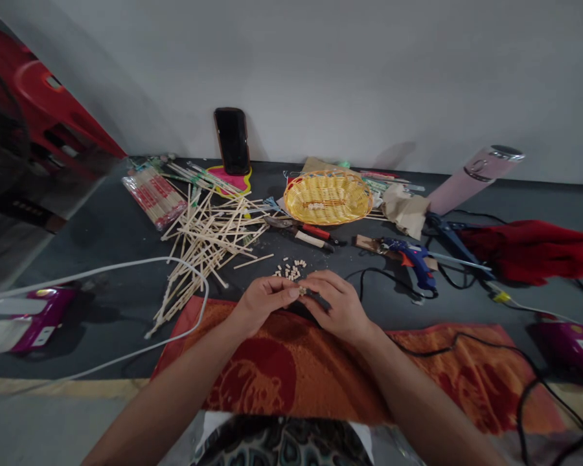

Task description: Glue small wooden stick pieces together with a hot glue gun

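Note:
My left hand (267,301) is closed, thumb and fingertips pinching a small pale piece (302,291) that looks like cut wood. Opposite it, my right hand (337,304) is closed with its fingertips meeting the left ones. A narrow dark thing (318,299) shows between its thumb and fingers; its kind is unclear. Just beyond my fingertips lie several short cut stick pieces (291,266) on the dark table. A pile of thin wooden sticks (208,236) spreads to the left. Pliers (301,233) with one red and one white handle rest behind the pieces.
An orange towel (252,362) lies under my forearms. Behind stand a yellow woven basket (328,194) and a phone (232,141). To the right are a blue glue gun (415,259), a pink flask (476,178) and a red cloth (534,249). Cables (194,268) cross both sides.

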Action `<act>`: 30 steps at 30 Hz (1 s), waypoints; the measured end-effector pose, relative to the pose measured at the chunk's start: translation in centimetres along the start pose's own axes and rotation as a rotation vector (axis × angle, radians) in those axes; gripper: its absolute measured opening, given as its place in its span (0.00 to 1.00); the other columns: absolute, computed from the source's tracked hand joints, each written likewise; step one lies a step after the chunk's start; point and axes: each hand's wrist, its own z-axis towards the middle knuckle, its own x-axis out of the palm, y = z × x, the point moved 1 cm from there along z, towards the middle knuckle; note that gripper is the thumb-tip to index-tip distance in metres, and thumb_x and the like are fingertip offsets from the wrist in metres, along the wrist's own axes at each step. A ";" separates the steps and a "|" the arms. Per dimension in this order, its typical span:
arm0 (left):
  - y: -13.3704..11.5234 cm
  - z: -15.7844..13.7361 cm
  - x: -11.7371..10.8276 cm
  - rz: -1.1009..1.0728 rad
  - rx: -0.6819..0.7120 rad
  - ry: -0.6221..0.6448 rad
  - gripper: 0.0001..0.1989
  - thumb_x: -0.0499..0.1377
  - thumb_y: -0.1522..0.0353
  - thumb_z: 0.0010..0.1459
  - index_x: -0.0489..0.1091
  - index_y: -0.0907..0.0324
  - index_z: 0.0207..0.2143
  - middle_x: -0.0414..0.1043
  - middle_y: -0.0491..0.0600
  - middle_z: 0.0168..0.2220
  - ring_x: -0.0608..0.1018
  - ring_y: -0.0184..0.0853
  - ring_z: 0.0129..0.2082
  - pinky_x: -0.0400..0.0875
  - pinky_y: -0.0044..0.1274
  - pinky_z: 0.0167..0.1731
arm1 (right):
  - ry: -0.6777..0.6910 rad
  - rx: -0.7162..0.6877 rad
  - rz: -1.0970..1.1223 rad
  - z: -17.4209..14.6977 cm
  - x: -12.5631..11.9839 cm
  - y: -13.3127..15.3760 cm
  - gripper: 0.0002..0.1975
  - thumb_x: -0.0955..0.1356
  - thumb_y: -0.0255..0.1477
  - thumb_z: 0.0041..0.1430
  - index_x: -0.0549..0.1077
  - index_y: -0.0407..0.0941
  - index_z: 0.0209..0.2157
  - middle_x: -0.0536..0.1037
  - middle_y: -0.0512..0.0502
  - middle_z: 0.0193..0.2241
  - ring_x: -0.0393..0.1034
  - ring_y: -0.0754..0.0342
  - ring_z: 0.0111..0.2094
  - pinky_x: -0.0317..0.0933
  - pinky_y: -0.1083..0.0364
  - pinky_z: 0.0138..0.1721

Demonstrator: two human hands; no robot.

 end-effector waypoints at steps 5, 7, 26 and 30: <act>0.0 0.0 0.1 0.009 0.004 -0.003 0.11 0.65 0.62 0.49 0.77 0.63 0.30 0.70 0.44 0.24 0.65 0.25 0.24 0.58 0.20 0.27 | 0.016 0.030 0.039 0.0 -0.1 0.1 0.13 0.67 0.25 0.58 0.71 0.47 0.46 0.75 0.43 0.40 0.70 0.51 0.43 0.67 0.50 0.46; -0.1 0.0 0.2 -0.002 0.006 -0.003 0.11 0.64 0.62 0.51 0.77 0.62 0.31 0.71 0.46 0.25 0.66 0.26 0.25 0.59 0.20 0.28 | 0.024 0.060 0.101 0.1 -0.2 0.1 0.15 0.66 0.25 0.59 0.70 0.47 0.49 0.74 0.43 0.42 0.70 0.51 0.44 0.67 0.51 0.46; -0.5 -0.1 0.4 0.029 -0.017 0.051 0.11 0.61 0.62 0.53 0.77 0.61 0.32 0.76 0.50 0.31 0.72 0.30 0.30 0.64 0.21 0.30 | 0.048 0.101 0.208 0.4 -0.5 0.6 0.12 0.64 0.24 0.61 0.71 0.46 0.46 0.75 0.43 0.39 0.69 0.52 0.42 0.67 0.51 0.45; -0.5 -0.1 0.4 0.050 -0.008 0.052 0.12 0.62 0.62 0.53 0.76 0.62 0.32 0.76 0.50 0.30 0.71 0.29 0.28 0.62 0.21 0.30 | 0.046 0.098 0.210 0.4 -0.5 0.6 0.12 0.65 0.24 0.60 0.71 0.45 0.46 0.74 0.42 0.38 0.69 0.52 0.42 0.66 0.51 0.45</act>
